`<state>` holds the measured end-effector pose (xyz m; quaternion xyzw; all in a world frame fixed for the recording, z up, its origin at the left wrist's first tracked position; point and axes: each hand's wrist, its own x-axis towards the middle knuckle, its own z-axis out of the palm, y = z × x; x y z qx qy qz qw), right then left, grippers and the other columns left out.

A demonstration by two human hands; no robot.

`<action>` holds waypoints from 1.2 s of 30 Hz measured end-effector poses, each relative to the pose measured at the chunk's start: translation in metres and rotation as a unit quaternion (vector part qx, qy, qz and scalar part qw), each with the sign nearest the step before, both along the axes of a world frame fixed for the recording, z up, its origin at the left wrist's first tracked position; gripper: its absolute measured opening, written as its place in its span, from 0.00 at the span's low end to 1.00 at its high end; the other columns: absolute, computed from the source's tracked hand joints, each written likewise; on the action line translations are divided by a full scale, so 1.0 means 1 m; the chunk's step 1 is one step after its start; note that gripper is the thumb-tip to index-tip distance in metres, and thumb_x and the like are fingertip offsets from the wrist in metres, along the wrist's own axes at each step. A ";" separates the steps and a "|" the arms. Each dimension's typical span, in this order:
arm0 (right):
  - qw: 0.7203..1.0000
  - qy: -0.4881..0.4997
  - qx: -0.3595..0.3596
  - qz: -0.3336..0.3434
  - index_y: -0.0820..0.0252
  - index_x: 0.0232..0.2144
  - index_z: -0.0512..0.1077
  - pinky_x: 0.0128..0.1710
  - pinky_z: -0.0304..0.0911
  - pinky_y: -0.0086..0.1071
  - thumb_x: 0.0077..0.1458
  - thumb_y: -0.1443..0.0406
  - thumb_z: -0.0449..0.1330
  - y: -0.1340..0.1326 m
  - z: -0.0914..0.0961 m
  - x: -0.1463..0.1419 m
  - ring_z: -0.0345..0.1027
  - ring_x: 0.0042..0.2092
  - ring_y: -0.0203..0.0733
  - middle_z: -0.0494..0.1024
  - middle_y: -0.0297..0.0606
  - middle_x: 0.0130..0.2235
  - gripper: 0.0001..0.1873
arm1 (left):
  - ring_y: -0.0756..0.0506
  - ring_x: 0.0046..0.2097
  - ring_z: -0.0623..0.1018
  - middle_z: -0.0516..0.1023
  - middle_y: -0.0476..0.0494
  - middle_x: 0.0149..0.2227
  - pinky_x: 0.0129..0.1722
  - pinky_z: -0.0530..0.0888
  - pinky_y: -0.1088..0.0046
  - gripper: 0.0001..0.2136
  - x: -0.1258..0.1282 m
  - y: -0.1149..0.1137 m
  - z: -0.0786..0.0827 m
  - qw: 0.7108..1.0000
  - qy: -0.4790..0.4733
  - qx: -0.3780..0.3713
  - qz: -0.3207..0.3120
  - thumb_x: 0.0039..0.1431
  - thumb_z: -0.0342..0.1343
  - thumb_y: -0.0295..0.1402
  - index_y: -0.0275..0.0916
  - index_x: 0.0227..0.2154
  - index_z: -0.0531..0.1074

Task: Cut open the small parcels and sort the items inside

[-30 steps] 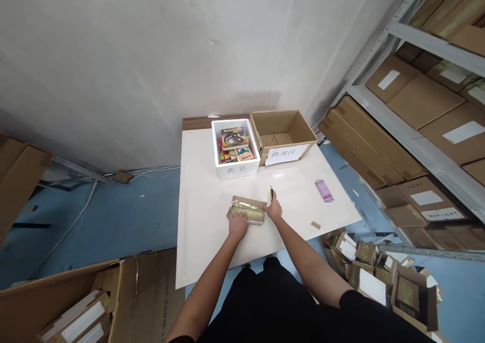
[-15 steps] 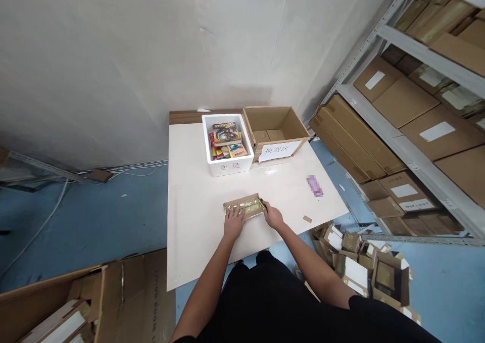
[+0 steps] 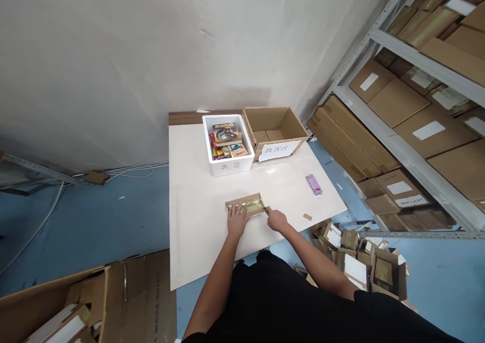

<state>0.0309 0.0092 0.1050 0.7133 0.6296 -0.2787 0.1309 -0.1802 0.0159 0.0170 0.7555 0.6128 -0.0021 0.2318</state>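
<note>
A flat cardboard package [image 3: 250, 202] wrapped in shiny tape lies on the white tabletop [image 3: 197, 222]. My left hand [image 3: 237, 220] rests on its left part with the fingers spread. At the package's right end, my right hand [image 3: 277, 219] is closed around a box cutter [image 3: 265, 210], whose tip is against or close to the edge; the blade itself is too small to make out.
Behind the package stand a white foam box [image 3: 230, 168] with several books [image 3: 227, 134] and a cardboard box [image 3: 276, 126] with a paper label. A blurred purple thing [image 3: 313, 184] and a cardboard scrap [image 3: 307, 216] lie to the right. Shelves of cartons [image 3: 428, 131] flank the table.
My right hand and the box cutter have moved slightly right and toward me along the package's right end. My left hand stays on the package, which has shifted slightly in view.
</note>
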 end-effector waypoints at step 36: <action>0.996 0.017 0.092 0.014 0.42 0.72 0.59 0.53 0.64 0.36 0.73 0.65 0.48 0.039 -0.043 0.051 0.76 0.52 0.50 0.78 0.44 0.55 0.29 | 0.33 0.59 0.76 0.58 0.36 0.75 0.53 0.76 0.54 0.26 0.038 -0.043 0.010 0.997 0.033 -0.064 -0.011 0.75 0.41 0.43 0.53 0.73 0.61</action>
